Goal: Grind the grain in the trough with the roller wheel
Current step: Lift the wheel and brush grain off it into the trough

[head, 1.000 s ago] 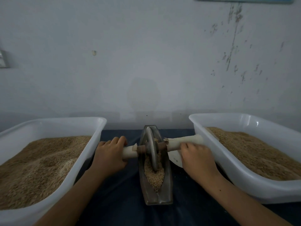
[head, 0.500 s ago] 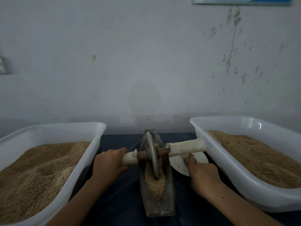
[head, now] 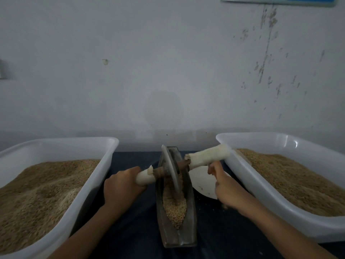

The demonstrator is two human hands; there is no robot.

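Observation:
A dark boat-shaped metal trough (head: 190, 221) lies lengthwise on the dark cloth between my arms. Tan grain (head: 174, 208) fills its near half. The metal roller wheel (head: 170, 171) stands in the trough's far half, tilted, with its right end higher. My left hand (head: 121, 186) grips the cloth-wrapped left handle (head: 144, 177). My right hand (head: 225, 186) is below the cloth-wrapped right handle (head: 207, 156), and only its fingertips reach the handle's underside.
A white tub (head: 104, 165) heaped with grain stands on the left, and another white tub (head: 242, 174) of grain on the right. A white dish (head: 201, 182) lies under my right hand beside the trough. A stained wall rises close behind.
My right hand has come off the top of the right handle and dropped below it. The wheel has tilted, right handle rising. My left hand keeps its grip.

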